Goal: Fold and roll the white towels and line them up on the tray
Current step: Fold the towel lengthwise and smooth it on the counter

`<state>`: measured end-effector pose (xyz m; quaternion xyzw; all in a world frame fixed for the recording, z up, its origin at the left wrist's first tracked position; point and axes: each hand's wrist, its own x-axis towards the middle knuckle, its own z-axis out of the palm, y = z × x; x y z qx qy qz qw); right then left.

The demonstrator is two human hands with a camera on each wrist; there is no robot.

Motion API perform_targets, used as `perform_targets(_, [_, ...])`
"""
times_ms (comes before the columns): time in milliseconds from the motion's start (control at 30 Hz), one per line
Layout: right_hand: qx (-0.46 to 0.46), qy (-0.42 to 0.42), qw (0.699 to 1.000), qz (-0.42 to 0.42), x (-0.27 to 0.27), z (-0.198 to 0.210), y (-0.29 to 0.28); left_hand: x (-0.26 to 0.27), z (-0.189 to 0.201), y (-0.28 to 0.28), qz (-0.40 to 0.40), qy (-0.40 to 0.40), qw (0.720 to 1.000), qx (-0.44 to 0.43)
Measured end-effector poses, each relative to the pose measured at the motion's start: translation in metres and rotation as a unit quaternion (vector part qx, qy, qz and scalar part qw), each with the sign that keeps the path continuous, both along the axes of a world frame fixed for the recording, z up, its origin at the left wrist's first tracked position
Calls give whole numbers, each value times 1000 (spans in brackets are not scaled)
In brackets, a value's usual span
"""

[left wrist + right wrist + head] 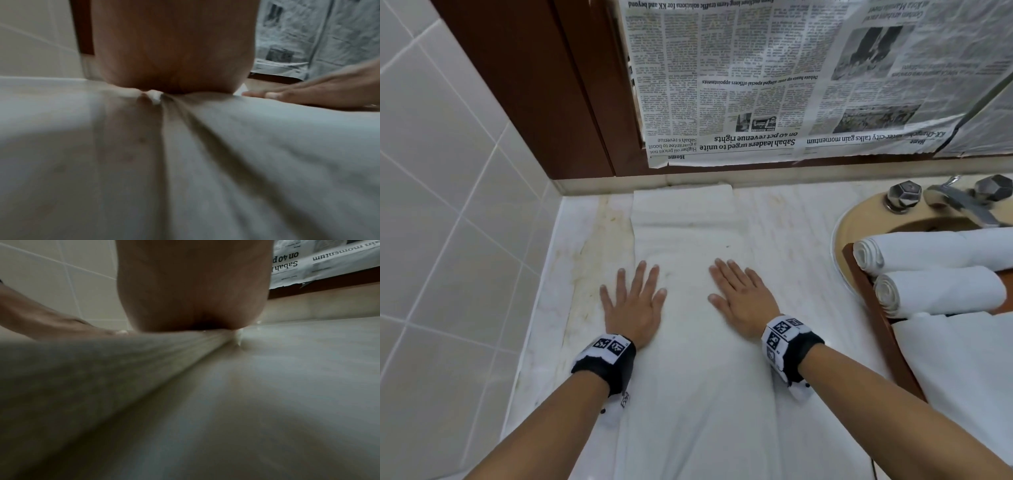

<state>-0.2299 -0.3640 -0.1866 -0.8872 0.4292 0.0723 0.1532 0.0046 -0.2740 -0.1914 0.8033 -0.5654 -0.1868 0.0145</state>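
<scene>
Two flat hands, the left hand (pixel 635 301) and the right hand (pixel 743 299), fingers spread, are pressed side by side on the long folded white towel (pixel 688 240), laid on the marble surface (pixel 791 219) with its long axis running away from them, well left of the brown wooden tray (pixel 859 270)

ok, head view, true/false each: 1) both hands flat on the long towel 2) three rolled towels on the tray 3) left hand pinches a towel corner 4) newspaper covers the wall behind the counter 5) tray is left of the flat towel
1) Left hand and right hand lie flat on the long towel. True.
2) Three rolled towels on the tray. False: two show, far roll and near roll.
3) Left hand pinches a corner. False: fingers straight and spread, pressing down.
4) Newspaper covers the wall behind the counter. True.
5) Tray left of the towel. False: it is to the right, by the sink.
</scene>
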Motion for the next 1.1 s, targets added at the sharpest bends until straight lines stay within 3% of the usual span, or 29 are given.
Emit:
perform_targets(100, [4, 3, 999, -32, -11, -4, -8, 6, 3, -2, 42, 15, 999, 14])
perform_targets(300, [18, -18, 982, -187, -30, 3, -7, -1, 13, 6, 111, 76, 991, -4])
perform_targets(433, [-55, -102, 989, -86, -33, 2, 63, -18, 18, 49, 42, 80, 996, -12])
perform_targets(567, [-22, -66, 995, -69, -33, -9, 105, -25, 4, 78, -2, 42, 999, 5])
perform_targets(800, [12, -4, 997, -74, -36, -5, 67, -17, 3, 36, -5, 12, 1000, 7])
perform_targets(1100, [34, 36, 997, -63, -34, 8, -24, -22, 10, -40, 17, 42, 998, 35])
